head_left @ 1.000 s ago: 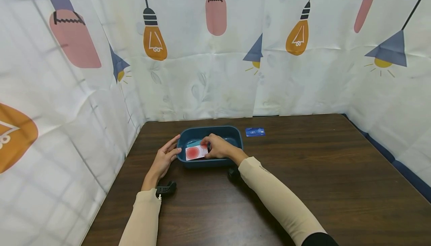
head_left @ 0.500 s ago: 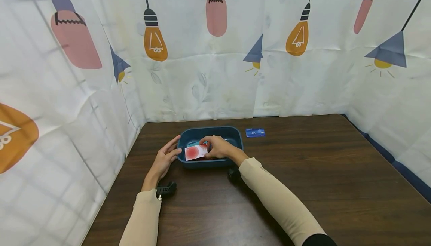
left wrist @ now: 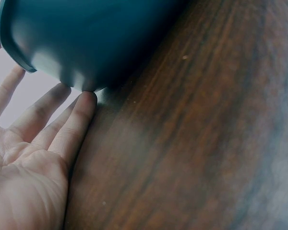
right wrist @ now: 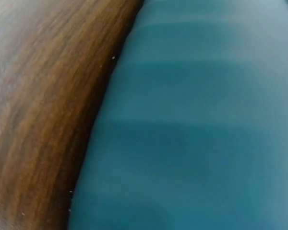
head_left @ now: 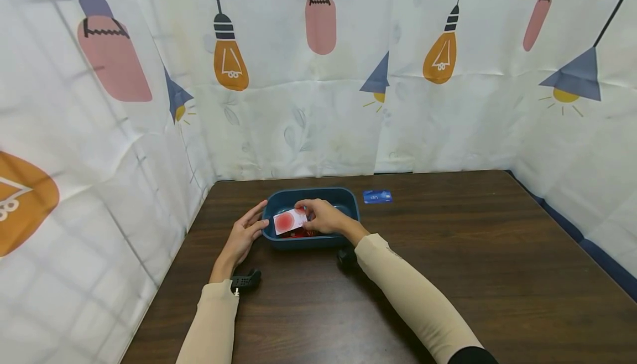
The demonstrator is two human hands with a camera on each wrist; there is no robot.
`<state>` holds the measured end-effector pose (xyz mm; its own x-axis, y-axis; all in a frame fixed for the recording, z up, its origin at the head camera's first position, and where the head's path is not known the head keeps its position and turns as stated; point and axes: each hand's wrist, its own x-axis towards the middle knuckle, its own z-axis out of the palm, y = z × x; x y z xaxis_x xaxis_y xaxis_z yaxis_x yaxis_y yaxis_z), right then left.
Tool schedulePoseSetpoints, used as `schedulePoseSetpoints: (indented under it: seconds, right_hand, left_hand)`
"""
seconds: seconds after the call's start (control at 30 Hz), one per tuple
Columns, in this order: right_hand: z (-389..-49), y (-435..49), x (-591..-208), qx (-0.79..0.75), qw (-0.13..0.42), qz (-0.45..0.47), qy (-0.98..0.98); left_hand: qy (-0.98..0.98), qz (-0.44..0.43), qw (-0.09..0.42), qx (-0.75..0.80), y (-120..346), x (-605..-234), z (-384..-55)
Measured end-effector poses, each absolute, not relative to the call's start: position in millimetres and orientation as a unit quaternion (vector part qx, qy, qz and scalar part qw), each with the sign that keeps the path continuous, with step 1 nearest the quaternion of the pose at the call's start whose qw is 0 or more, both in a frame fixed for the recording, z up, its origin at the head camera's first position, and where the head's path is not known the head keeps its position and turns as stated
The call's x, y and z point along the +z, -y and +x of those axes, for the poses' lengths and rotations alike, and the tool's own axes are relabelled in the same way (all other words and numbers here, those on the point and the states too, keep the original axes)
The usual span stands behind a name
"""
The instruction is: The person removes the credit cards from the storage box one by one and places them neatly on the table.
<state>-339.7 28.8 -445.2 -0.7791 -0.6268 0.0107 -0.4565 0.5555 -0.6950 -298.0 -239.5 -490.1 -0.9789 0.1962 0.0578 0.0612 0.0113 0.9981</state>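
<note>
In the head view a dark teal plastic bin (head_left: 311,243) stands on the table. My right hand (head_left: 325,218) reaches inside it and pinches the right end of a white card with a red circle (head_left: 285,222) between thumb and fingers. Beneath this card lies something red (head_left: 298,233), partly covered. At the bin's left end, my left hand (head_left: 243,237) touches the outside with its fingers extended; the left wrist view shows these fingertips (left wrist: 89,98) against the bin wall (left wrist: 101,43). Only the bin's side (right wrist: 182,120) and table appear in the right wrist view, with the right hand out of sight.
A blue card (head_left: 377,197) lies on the brown wooden table (head_left: 448,242), right of the bin near the back edge. White curtains (head_left: 318,126) printed with lamps enclose the back and sides. Dark wrist devices (head_left: 246,280) are worn on both wrists.
The card in my right hand has tilted and risen slightly, and red shows below it. A light teal piece behind the card has gone from sight. My left hand stays at the bin.
</note>
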Motion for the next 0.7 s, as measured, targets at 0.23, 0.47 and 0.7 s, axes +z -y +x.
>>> schedulePoseSetpoints:
  seconds: [0.23,0.47,0.7]
  right_hand:
    - [-335.4,-32.3,-438.2,-0.365,0.124,-0.313,-0.868]
    - [-333.4,-42.9,-435.0,-0.362,0.098,-0.319,-0.871]
    - [-329.0,-58.2,-429.9,-0.360,0.072,-0.306,-0.878]
  left_hand:
    - [-0.713,0.088,0.048,0.694,240.2,-490.4,-297.4]
    - [-0.720,0.083,0.052,0.687,239.8,-488.9,-296.3]
    - [-0.705,0.081,0.052,0.703,238.1,-487.5,-297.2]
